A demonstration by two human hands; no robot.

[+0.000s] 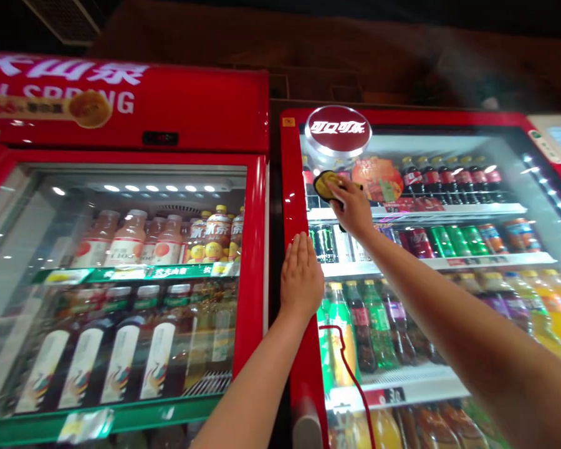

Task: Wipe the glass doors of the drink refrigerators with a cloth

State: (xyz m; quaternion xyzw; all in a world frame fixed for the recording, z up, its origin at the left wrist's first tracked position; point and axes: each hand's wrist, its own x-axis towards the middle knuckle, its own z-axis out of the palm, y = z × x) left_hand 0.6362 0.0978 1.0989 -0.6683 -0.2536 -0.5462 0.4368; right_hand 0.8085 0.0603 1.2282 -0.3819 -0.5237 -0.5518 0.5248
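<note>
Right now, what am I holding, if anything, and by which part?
Your right hand holds a yellow-and-black cloth by its right part, under the fingers. Your left hand lies on the red door frame, holding nothing.

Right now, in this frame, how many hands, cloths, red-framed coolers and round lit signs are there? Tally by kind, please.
Hands: 2 (left hand, right hand)
Cloths: 1 (yellow-and-black cloth)
Red-framed coolers: 2 (left-side cooler, right-side cooler)
Round lit signs: 1 (round sign)
Total: 6
</note>
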